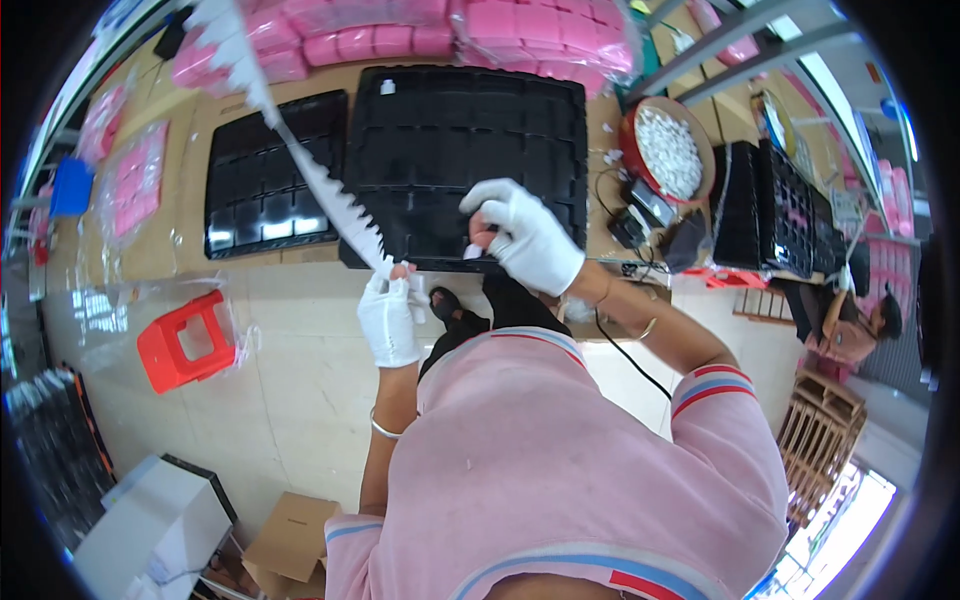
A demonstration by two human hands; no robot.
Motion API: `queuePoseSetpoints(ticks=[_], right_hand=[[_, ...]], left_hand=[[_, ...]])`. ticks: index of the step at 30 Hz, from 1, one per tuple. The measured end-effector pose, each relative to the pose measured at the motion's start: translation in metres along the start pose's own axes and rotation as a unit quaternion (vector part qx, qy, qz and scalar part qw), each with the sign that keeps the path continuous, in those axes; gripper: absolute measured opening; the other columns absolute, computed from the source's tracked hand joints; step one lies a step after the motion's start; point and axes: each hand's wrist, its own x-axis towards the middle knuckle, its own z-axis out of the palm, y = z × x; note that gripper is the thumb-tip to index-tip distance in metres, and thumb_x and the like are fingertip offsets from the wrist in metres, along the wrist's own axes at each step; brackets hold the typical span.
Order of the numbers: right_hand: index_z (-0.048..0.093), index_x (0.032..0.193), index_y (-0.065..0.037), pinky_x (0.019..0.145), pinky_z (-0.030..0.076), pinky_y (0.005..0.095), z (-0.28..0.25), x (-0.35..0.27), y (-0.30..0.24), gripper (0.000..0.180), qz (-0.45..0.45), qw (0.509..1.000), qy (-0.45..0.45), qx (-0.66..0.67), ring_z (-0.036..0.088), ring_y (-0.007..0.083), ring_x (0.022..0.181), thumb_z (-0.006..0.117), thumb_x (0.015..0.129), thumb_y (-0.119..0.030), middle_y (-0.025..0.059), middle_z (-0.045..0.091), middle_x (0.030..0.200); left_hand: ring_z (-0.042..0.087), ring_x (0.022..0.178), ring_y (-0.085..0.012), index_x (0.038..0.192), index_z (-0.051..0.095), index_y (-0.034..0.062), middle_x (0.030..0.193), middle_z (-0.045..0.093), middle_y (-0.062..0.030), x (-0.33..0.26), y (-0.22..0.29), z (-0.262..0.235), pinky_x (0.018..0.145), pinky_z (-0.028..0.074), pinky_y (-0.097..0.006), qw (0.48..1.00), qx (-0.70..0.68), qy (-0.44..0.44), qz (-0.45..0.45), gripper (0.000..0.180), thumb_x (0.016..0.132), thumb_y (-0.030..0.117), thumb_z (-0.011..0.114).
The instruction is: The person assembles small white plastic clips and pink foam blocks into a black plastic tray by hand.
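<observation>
A workshop seen from above: a brown work surface (160, 240) runs across the top of the view, with a pale tiled floor below it and a red plastic stool (185, 340) standing on the floor to the left. Stacks of pink packs (440, 35) lie along the far edge of the surface. Two black compartment trays sit side by side, the larger tray (450, 130) in the middle and the smaller tray (255, 190) to its left. A red bowl of small white pieces (668, 150) stands further right.

A long white strip with a toothed edge (320, 180) runs diagonally from the upper left, over the trays, down to the left hand (390, 318). That gloved hand is closed around the strip's lower end, just off the near edge of the larger tray. The right hand (525, 238), also gloved, is curled over the larger tray's near edge, fingertips pinched on something small and white; what it is cannot be told.

To do this well, the left hand should probably keep the strip taut and low, so each piece comes away cleanly, and the right should seat pieces squarely in single compartments.
</observation>
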Motion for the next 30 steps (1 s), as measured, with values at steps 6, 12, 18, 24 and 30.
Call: queuePoseSetpoints(ticks=[6, 12, 18, 24, 30], right_hand=[[0.063, 0.069, 0.0, 0.094, 0.048, 0.0447, -0.087, -0.042, 0.032, 0.007, -0.009, 0.941, -0.033, -0.336, 0.059, 0.0393, 0.114, 0.07, 0.069, 0.003, 0.0199, 0.057, 0.14], [0.064, 0.07, 0.0, 0.102, 0.043, 0.0445, -0.084, -0.058, 0.043, 0.007, 0.025, 0.932, -0.032, -0.36, 0.053, 0.0386, 0.123, 0.07, 0.074, -0.001, 0.0155, 0.053, 0.146], [0.064, 0.079, -0.003, 0.103, 0.041, 0.0452, -0.084, -0.064, 0.058, 0.013, 0.038, 0.927, -0.045, -0.372, 0.053, 0.0365, 0.122, 0.076, 0.075, -0.008, 0.0133, 0.053, 0.146], [0.062, 0.094, -0.009, 0.101, 0.042, 0.0452, -0.088, -0.06, 0.055, 0.032, 0.061, 0.946, -0.023, -0.318, 0.055, 0.034, 0.118, 0.082, 0.069, -0.007, 0.0093, 0.059, 0.133], [0.063, 0.093, -0.008, 0.088, 0.049, 0.0444, -0.083, -0.053, 0.075, 0.027, 0.091, 0.963, 0.051, -0.247, 0.062, 0.0348, 0.103, 0.079, 0.072, -0.009, 0.0095, 0.066, 0.113]], left_hand=[[0.048, 0.054, -0.005, 0.101, 0.072, -0.0005, 0.067, 0.061, 0.0, -0.011, -0.03, -0.008, 0.046, 0.033, -0.024, 0.985, 0.146, -0.05, -0.073, 0.028, 0.095, 0.027, 0.074], [0.047, 0.057, -0.0043, 0.101, 0.072, -0.0011, 0.067, 0.06, 0.0009, -0.022, -0.037, 0.012, 0.051, 0.033, -0.023, 0.976, 0.181, -0.072, -0.1, 0.035, 0.094, 0.032, 0.076], [0.048, 0.056, -0.0045, 0.103, 0.073, -0.0013, 0.07, 0.062, 0.0004, -0.015, -0.024, 0.033, 0.049, 0.034, -0.022, 0.976, 0.163, -0.096, -0.112, 0.03, 0.095, 0.028, 0.074], [0.059, 0.063, -0.0105, 0.112, 0.065, -0.0047, 0.087, 0.068, -0.0101, -0.013, -0.018, 0.042, 0.051, 0.042, -0.021, 0.987, 0.067, -0.093, -0.109, 0.026, 0.097, 0.016, 0.07], [0.073, 0.082, -0.0234, 0.12, 0.06, -0.0025, 0.098, 0.072, -0.017, -0.011, -0.01, 0.051, 0.063, 0.055, -0.027, 0.973, -0.037, -0.183, -0.135, 0.027, 0.104, 0.018, 0.058]])
